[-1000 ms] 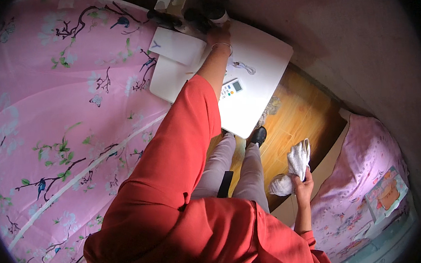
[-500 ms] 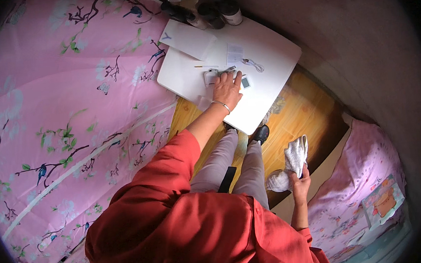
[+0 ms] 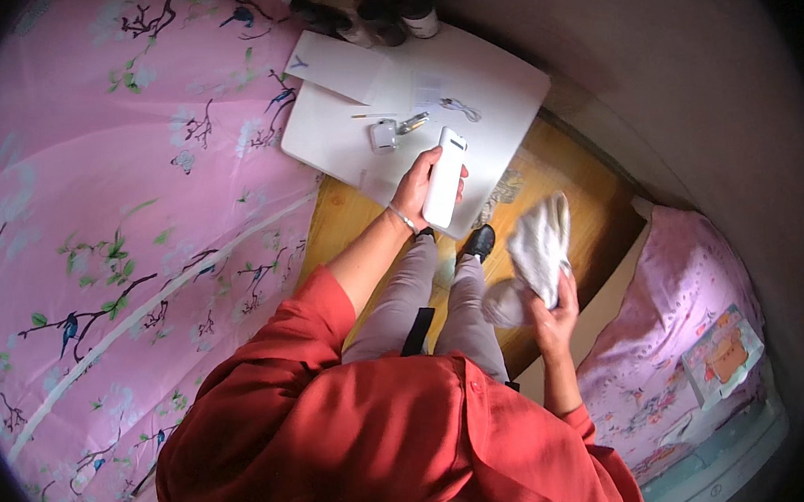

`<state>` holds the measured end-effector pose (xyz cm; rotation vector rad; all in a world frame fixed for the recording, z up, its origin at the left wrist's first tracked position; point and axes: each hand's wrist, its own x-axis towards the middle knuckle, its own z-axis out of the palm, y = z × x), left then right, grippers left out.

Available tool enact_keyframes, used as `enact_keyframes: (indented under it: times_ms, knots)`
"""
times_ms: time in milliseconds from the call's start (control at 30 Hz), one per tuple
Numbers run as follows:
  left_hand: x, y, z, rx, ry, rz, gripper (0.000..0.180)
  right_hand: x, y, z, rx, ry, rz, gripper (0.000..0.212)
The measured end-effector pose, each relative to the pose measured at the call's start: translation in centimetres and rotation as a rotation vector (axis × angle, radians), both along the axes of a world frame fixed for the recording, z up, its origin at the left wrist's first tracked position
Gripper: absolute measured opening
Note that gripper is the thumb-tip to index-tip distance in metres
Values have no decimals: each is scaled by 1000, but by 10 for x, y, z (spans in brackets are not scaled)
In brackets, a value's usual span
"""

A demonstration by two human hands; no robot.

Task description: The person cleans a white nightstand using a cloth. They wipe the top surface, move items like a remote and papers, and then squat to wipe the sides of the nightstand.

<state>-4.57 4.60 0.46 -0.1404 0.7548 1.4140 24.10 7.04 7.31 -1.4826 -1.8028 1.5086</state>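
My left hand [image 3: 413, 190] is closed round a long white remote control [image 3: 445, 180] with a small dark window near its far end. It is raised above the near edge of the white table [image 3: 493, 83]. Off to the right and lower, my right hand [image 3: 554, 316] grips a crumpled whitish cloth [image 3: 539, 245]; part of it sticks up and a bunched part hangs to the left. On the table, left of the remote, lie a small white case [image 3: 384, 136] and a shiny metallic object [image 3: 414, 123] whose kind I cannot make out.
A thin stick [image 3: 373, 115], a coiled white cable [image 3: 460, 108] and a white sheet [image 3: 340, 67] lie on the table. Dark-and-white containers [image 3: 421, 18] stand at its back. A pink floral bedspread [image 3: 132, 178] fills the left; a tissue pack [image 3: 724, 356] rests on pink fabric at right.
My left hand has picked up the remote control from the table and drawn it nearer. My right hand has moved up and left with the cloth. The whole view has shifted slightly.
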Motion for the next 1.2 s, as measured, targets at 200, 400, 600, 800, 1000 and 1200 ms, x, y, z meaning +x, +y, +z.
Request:
enact_keyframes:
  times_ms: [200,400,600,800,1000,1200]
  knots:
    - [76,-17,0,-16,-139,81,45,-101,5,23,329,121,258,52]
    - [86,-43,33,-211,-396,-81,41,-112,36,1,294,-162,127,44]
    - [64,-47,39,126,-516,-41,52,-83,58,-47,-140,103,-201,34]
    - [39,-41,25,43,-184,49,51,-96,31,0,-70,161,-34,36]
    - [68,-54,30,-170,-255,31,43,-126,25,10,249,-155,245,44]
    - [24,-59,44,-183,-40,-55,40,-73,49,-35,-68,-73,-46,40]
